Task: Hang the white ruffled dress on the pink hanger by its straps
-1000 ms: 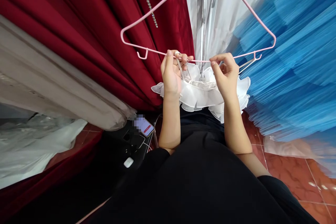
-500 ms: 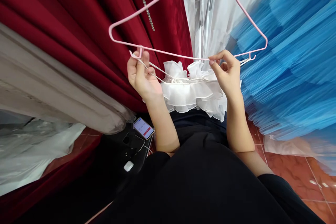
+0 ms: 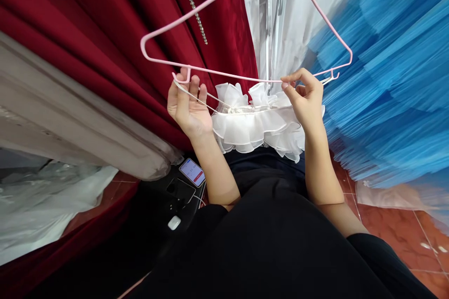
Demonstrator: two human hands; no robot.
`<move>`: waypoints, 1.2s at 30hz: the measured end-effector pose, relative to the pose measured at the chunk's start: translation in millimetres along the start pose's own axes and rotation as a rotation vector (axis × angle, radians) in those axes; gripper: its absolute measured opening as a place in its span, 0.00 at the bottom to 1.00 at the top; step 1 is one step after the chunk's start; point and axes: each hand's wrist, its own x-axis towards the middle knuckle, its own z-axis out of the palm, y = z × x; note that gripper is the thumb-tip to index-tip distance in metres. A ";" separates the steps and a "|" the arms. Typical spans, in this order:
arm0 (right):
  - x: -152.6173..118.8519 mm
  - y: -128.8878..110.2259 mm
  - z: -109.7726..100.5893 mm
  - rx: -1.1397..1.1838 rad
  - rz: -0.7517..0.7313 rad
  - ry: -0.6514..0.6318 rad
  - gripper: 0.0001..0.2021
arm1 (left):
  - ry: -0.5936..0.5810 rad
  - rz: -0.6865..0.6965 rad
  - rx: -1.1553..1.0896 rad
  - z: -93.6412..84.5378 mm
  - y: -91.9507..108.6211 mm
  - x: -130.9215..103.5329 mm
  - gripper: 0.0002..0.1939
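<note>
A pink hanger [image 3: 224, 73] spans the upper middle, with a small hook under each end of its bottom bar. My right hand [image 3: 304, 98] pinches that bar right of centre. Around the left hook, my left hand [image 3: 189, 105] has its palm up and fingers apart, touching the hook and a thin white strap [image 3: 199, 99]. The strap loops over the left hook and runs down to a white ruffled garment [image 3: 245, 126], which hangs in front of my body. Another white strap [image 3: 327, 80] is on the right hook.
Dark red fabric [image 3: 122, 23] and beige cloth [image 3: 70, 107] hang at the left, blue tulle [image 3: 389, 84] at the right. A lit phone [image 3: 192, 172] and a small white case [image 3: 174, 223] lie on a black surface at lower left. Metal poles stand behind the hanger.
My left hand has shifted slightly left and its fingers have spread. The strap now sits lower in the left hook. The hanger has moved a little left and down.
</note>
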 end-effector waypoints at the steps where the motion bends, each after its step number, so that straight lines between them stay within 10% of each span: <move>1: 0.0 -0.8 -0.1 0.000 0.004 0.001 0.03 | -0.016 0.002 0.003 0.8 1.0 -0.3 0.09; 36: 1.0 -7.0 -5.0 -0.037 0.014 -0.030 0.07 | -0.051 0.039 0.398 -2.1 1.5 -5.8 0.08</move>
